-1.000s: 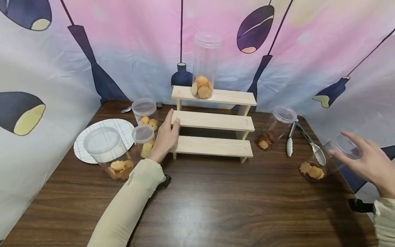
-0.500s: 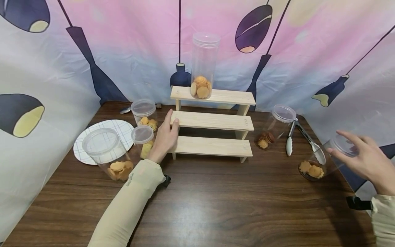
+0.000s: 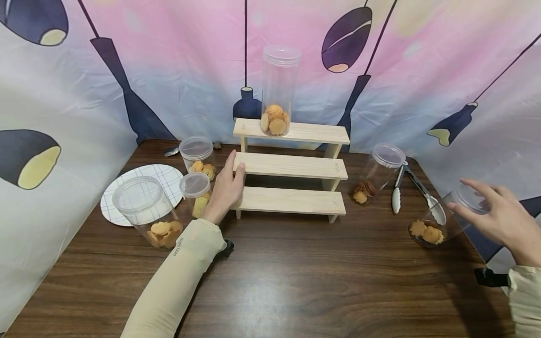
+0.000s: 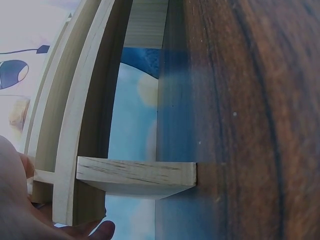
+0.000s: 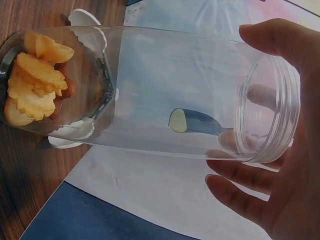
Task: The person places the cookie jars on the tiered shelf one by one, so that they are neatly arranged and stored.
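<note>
A three-tier wooden display stand (image 3: 291,199) stands at the middle of the table. My left hand (image 3: 226,192) holds its left end, and in the left wrist view the fingers wrap round the board ends near a leg (image 4: 137,172). At the right, my right hand (image 3: 500,218) holds a tall clear jar (image 5: 175,90) around its lidded top, thumb on one side and fingers on the other. Cookies (image 5: 37,82) lie at the bottom of that jar, whose base rests on the table. Another tall jar (image 3: 281,84) with cookies stands on the top tier.
Left of the stand are a large cookie jar (image 3: 145,206), two smaller jars (image 3: 196,188), a checked white plate (image 3: 114,206) and a spoon (image 3: 171,151). A jar with darker cookies (image 3: 376,173) and tongs (image 3: 397,192) lie to the right. A printed curtain (image 3: 190,70) hangs behind.
</note>
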The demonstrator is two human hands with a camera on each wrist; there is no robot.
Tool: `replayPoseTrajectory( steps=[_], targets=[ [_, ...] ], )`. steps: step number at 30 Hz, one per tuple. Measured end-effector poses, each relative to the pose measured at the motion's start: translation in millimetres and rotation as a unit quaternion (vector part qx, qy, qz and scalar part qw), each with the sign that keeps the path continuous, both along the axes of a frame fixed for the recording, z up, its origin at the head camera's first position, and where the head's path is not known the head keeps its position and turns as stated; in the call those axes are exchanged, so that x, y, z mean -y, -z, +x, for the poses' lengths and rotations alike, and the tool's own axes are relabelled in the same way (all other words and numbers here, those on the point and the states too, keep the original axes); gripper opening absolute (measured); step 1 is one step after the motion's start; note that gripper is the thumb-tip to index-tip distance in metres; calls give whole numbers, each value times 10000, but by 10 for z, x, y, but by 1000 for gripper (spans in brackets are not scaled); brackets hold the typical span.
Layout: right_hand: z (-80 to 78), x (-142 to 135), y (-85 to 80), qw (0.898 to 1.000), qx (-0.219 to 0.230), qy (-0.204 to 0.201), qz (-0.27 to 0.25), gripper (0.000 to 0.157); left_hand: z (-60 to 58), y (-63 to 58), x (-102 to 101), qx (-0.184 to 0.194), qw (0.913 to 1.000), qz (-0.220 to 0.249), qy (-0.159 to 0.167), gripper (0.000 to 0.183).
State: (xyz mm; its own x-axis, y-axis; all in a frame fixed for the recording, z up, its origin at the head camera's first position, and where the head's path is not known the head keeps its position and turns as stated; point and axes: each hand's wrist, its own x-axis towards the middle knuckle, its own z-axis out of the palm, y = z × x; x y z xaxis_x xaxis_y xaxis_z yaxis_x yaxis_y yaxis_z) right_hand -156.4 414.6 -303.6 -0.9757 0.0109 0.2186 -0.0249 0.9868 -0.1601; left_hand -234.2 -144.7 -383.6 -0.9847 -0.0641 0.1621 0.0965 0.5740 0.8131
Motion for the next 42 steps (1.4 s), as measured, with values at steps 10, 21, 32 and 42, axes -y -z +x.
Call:
replayPoseTrajectory(
  steps=[10,21,32,42],
  targets=[
    [11,-1,-10,9999,57,98,55,84,-6,0,-11,22,10000,4,16,62],
    [-34,41,-142,9997,25,207,102,84,-2,19,-9,43,10000,5,23,63],
    [-134,97,-552,9969,-744,183,-184,77,-15,24,1,40,10000,3,-18,64],
    [-304,218,-1012,9890,-1319,357,-572,70,-6,19,0,18,10000,-2,-4,63]
  ],
)
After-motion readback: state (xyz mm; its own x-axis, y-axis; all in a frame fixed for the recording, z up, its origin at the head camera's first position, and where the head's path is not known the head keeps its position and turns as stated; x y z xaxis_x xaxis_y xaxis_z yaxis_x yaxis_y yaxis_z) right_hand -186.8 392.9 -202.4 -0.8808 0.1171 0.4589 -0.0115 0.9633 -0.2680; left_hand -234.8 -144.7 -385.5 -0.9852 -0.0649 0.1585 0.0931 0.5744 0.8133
